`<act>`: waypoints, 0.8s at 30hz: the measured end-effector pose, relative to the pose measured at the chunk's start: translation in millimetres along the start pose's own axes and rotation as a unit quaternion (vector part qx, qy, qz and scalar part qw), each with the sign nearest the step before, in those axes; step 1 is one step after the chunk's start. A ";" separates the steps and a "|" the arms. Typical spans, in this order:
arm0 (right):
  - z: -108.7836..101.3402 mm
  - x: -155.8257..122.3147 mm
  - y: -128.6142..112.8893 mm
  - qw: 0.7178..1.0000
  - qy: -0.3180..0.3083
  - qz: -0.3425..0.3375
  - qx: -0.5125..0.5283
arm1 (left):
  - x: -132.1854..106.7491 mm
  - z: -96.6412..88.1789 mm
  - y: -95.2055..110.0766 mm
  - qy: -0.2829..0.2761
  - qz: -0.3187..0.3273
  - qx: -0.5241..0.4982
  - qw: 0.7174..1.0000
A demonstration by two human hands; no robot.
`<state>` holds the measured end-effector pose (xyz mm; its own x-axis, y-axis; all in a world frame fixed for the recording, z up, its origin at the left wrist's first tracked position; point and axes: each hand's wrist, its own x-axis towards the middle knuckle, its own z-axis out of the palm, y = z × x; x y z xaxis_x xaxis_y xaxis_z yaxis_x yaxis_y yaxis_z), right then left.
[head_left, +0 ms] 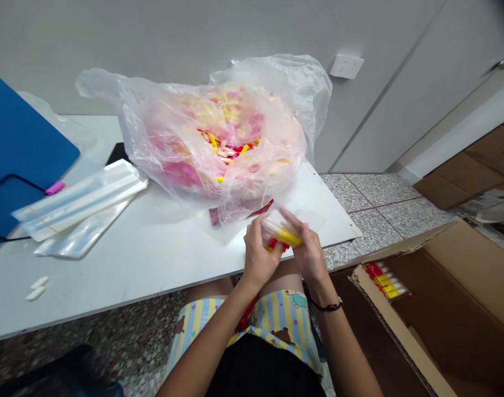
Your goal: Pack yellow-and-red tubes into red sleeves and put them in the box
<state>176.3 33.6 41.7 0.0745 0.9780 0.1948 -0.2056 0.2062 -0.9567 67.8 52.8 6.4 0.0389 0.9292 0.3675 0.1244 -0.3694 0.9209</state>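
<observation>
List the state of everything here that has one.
Packet: clear, holding red-and-yellow tubes, held between both hands
Left hand: gripping packet
Right hand: pinching packet
Plastic bag: open, full of tubes
Carton: open, flaps up
Door: shut

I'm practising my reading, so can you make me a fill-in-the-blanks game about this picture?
The small clear packet is held by ____ hands.
The right hand has a black ____ on its wrist.
The big clear plastic bag is full of pink and ____ pieces.
The cardboard box stands on the person's ____ side.

Missing words: both, bracelet, yellow, right.
</observation>
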 end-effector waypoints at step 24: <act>-10.9 37.3 36.9 0.996 0.073 0.052 -0.016 | 19.2 -23.2 -68.5 -0.153 -0.097 -0.092 0.979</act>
<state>182.1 77.3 11.3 0.1965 0.9785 0.0623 -0.1893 0.1002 -0.9768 37.1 95.7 -46.7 0.3315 0.9308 0.1539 -0.0206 -0.1560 0.9876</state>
